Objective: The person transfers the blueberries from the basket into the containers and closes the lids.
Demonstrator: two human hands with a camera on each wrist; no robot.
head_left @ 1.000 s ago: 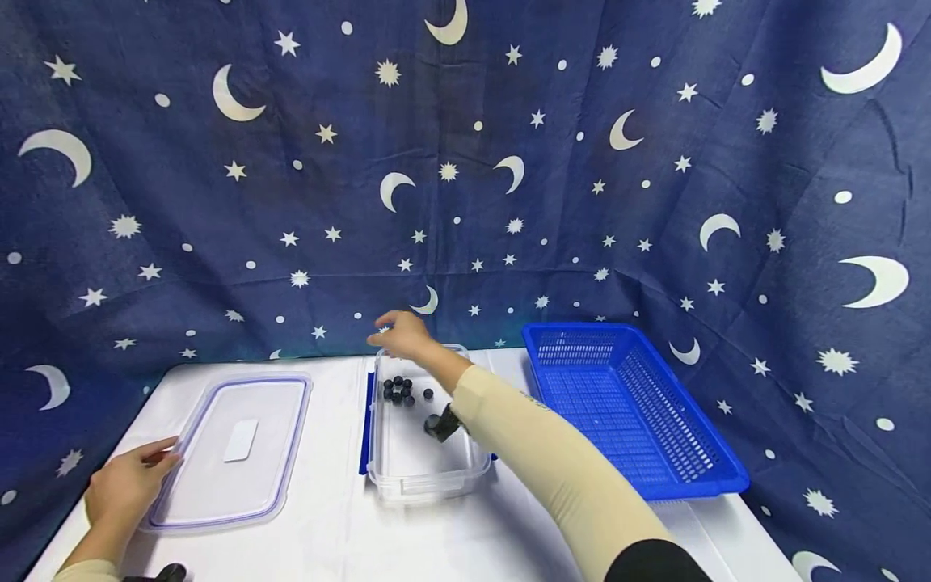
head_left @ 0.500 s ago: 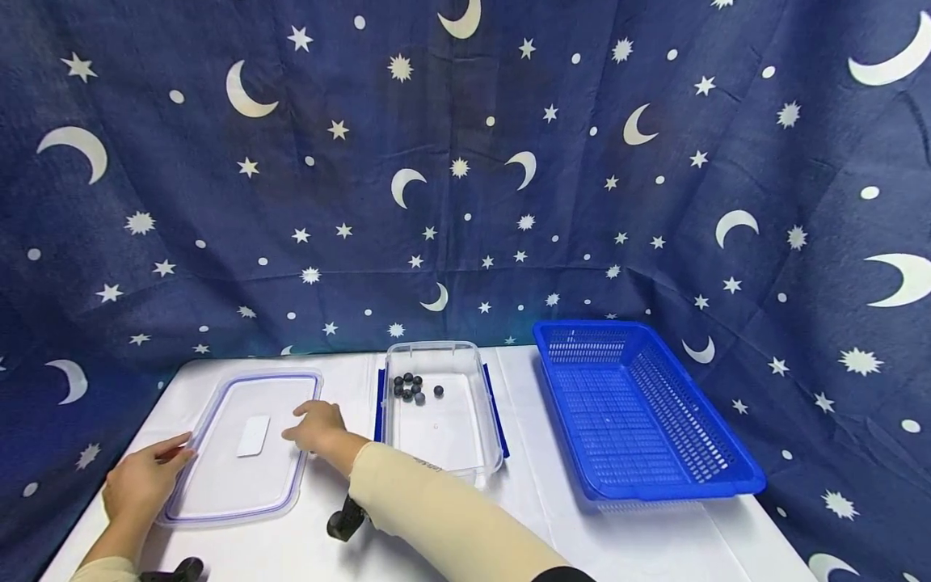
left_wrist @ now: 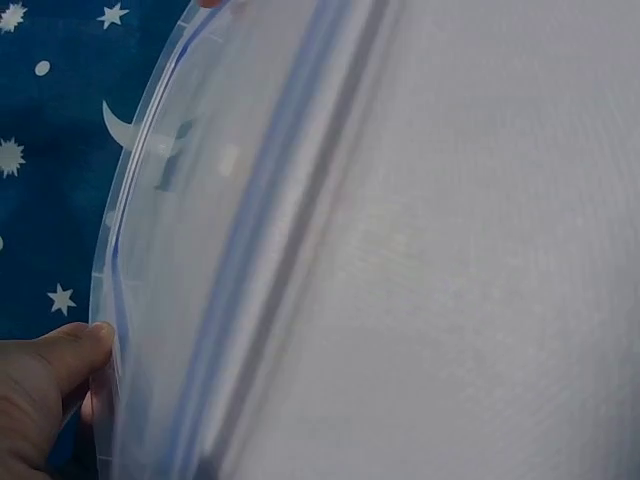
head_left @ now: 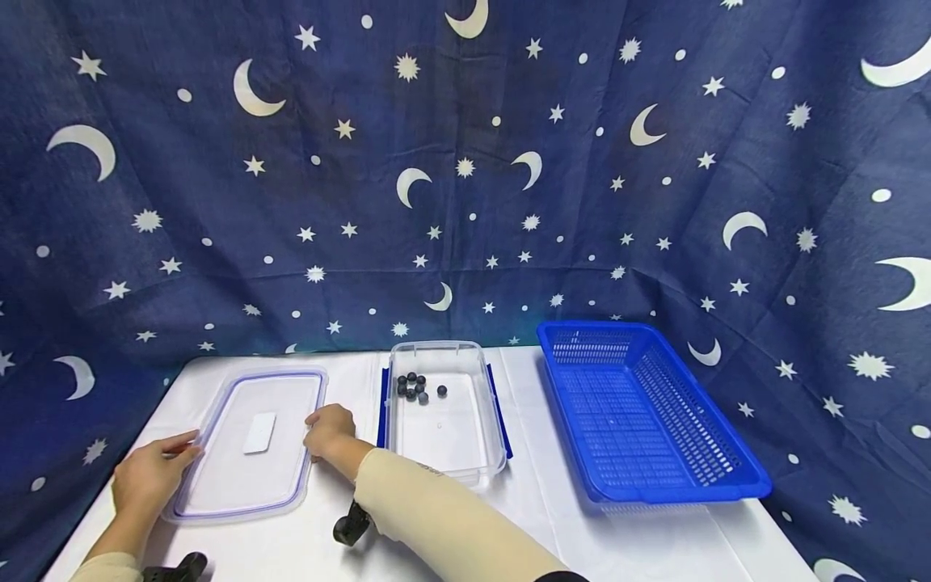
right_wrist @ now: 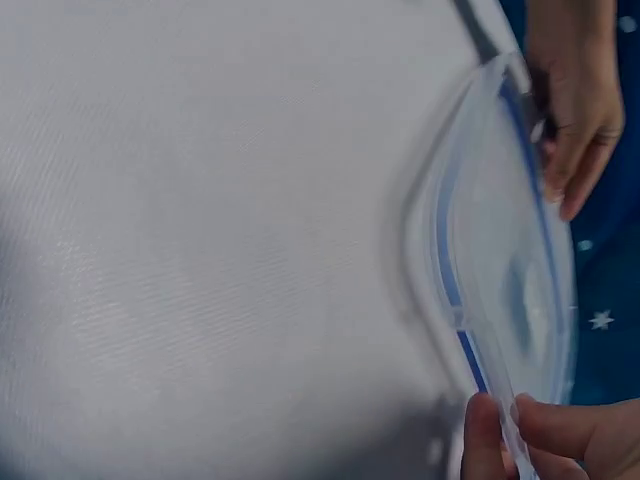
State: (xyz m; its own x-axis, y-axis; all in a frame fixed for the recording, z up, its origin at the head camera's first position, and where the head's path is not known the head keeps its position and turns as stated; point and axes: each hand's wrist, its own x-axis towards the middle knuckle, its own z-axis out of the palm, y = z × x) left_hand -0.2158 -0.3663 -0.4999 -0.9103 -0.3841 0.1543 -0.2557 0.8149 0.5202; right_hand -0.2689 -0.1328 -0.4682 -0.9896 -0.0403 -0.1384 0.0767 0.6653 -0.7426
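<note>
A clear plastic container lid (head_left: 240,485) with a blue-violet seal lies at the left of the table, a white rectangle (head_left: 259,433) in its middle. My left hand (head_left: 145,481) pinches its left edge between thumb and fingers; the left wrist view shows the thumb (left_wrist: 95,345) on the rim. On the opposite edge, my right hand (head_left: 330,432) grips the rim, and its thumb and finger (right_wrist: 483,425) close round it in the right wrist view. Beside the lid stands a clear food container (head_left: 444,436) with blue side clips, holding several small dark round blueberries (head_left: 411,393).
A blue plastic basket (head_left: 625,428) with perforated walls stands at the right of the white table (head_left: 524,517). Behind the table hangs a dark blue cloth (head_left: 465,218) with moons and stars.
My right hand has moved left and down from over the container to the lid's right edge and taken hold of it. My left hand stays at the left edge.
</note>
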